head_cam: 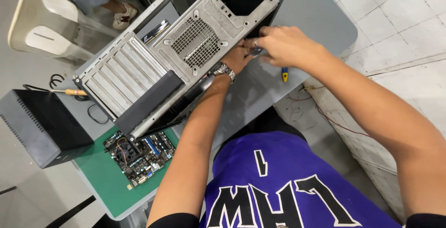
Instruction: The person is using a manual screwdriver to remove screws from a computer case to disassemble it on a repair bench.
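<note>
A grey metal computer case (186, 46) lies open on the grey table (320, 19), its perforated back panel facing up. My left hand (238, 57), with a metal wristwatch (222, 69), rests against the case's near right corner, its fingers mostly hidden under my right hand. Just above it, my right hand (284, 44) has its fingers curled round a small blue-grey tool (256, 51) at that corner. A blue and yellow screwdriver handle (284, 73) lies on the table below my right hand.
A bare motherboard (139, 154) sits on a green mat (109, 181) at the table's near left. A black box (39, 123) stands left of it. An orange-handled screwdriver (70, 92) and cables lie by the case. A plastic chair (42, 28) and another person's feet (123, 16) are beyond.
</note>
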